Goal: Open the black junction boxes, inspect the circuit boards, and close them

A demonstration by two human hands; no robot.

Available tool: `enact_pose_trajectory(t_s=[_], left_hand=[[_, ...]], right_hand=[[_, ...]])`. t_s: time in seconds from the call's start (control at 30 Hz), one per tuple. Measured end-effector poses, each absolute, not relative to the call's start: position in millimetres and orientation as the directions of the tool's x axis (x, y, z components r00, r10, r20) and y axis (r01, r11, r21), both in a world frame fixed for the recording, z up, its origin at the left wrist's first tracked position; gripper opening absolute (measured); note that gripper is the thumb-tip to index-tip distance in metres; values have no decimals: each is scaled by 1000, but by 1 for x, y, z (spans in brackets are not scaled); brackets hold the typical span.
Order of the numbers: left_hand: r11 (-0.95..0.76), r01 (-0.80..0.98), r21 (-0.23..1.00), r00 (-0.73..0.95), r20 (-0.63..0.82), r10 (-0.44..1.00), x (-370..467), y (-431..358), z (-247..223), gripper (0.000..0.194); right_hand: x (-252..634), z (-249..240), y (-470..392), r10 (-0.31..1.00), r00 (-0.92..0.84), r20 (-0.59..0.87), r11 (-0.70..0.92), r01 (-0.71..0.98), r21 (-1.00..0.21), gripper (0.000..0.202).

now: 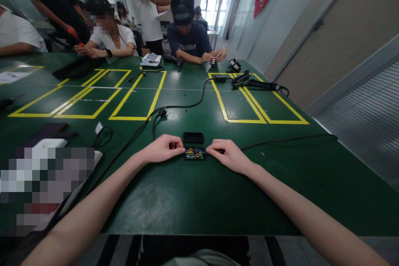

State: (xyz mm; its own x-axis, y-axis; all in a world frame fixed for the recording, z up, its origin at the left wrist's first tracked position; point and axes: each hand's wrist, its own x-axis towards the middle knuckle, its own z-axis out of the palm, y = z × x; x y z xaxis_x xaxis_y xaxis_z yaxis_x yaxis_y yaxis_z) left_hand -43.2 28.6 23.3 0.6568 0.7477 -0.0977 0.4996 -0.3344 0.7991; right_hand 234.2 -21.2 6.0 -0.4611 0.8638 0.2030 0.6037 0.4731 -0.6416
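Forearms (280, 187) reach in over a green tabletop (174, 199) to a small open circuit module (195, 154) lying near its close edge. The left hand (165, 148) pinches the module's left end, thumb and fingertips together; the right hand (229, 154) pinches at its right end. Just beyond sits a black cover (193, 137). Farther off lie a plug (162, 112), yellow tape outlines (134, 118) and, across the table, a seated person (188, 41) handling a small part (213, 62).

An office-like room serves as an electronics workbench area, with glass partitions (246, 29), ceiling lights, people seated around a green table (174, 199) marked in yellow tape (131, 119), and a power drill (179, 62).
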Motion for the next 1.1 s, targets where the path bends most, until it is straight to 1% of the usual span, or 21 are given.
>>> enact_pose_trajectory(t_s=[0.17,0.27,0.33,0.47,0.6,0.67,0.7,0.83,0.9,1.0,1.1], left_hand=[[-324,495,806,657,-104,746,-41,28,25,32],[-365,484,795,647,-45,761,-41,27,24,28],[-435,507,744,623,33,782,-42,28,22,25],[-575,605,551,582,186,791,-42,29,16,31],[-543,673,502,486,253,836,-34,29,7,36],[-497,688,529,441,239,865,-29,30,3,33],[-469,678,565,429,214,878,-28,30,2,32],[-333,565,755,395,107,912,-25,30,0,32],[-281,493,823,377,89,922,-25,29,1,31],[-220,402,889,375,59,925,-26,30,1,32],[-173,370,913,377,23,926,-27,32,1,33]], right_hand=[[233,5,-19,880,-442,175,441,625,-644,33],[235,1,-17,894,-401,202,434,660,-612,23],[237,-2,-16,893,-376,247,447,684,-576,20],[239,-11,-11,885,-312,345,457,715,-529,27],[235,-18,-5,884,-275,379,442,756,-482,29],[232,-20,-3,892,-271,361,429,758,-491,26],[231,-20,-3,898,-265,351,422,747,-514,24],[229,-18,-3,933,-199,300,355,646,-676,18],[228,-17,-2,959,-150,240,282,566,-774,19],[228,-17,0,984,-95,150,176,396,-901,21],[227,-20,2,991,-73,110,125,269,-955,23]])
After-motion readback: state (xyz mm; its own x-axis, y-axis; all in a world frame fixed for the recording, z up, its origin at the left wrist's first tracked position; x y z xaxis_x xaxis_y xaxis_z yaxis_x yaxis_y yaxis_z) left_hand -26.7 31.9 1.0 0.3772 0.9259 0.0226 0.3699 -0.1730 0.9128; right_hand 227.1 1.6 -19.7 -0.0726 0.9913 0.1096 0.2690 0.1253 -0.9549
